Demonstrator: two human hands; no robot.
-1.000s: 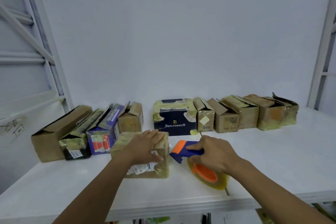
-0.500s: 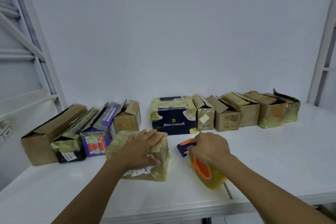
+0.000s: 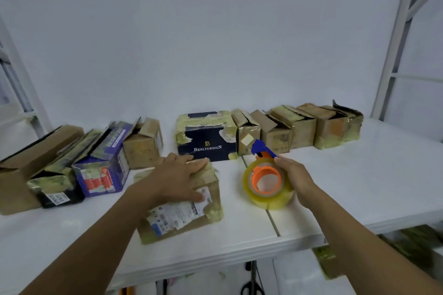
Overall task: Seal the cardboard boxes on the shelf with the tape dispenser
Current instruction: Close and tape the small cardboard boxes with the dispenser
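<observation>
On the white shelf (image 3: pixel 359 175), head view: front box (image 3: pixel 182 208) sits near the front edge at about 6 o'clock of centre, taped yellowish, shipping label on its near face. Left hand (image 3: pixel 175 179) lies flat on the box top, fingers spread, pressing not gripping, thumb down on the label side. Right hand (image 3: pixel 293 175) at 3 o'clock of the box, clenched around the tape dispenser (image 3: pixel 266 175): blue handle tip pointing to 12 o'clock, orange hub, yellow tape roll facing the camera; whether it touches the shelf, cannot tell. Back row along the wall: dark Benlydesign box (image 3: pixel 206 141) at 12 o'clock of the front box, brown cartons (image 3: pixel 299 127) with open flaps running to 2 o'clock, purple box (image 3: pixel 105 165) and long brown carton (image 3: pixel 28 163) at 9–10 o'clock. Scissors (image 3: pixel 251 288) below the shelf edge at 6 o'clock.
</observation>
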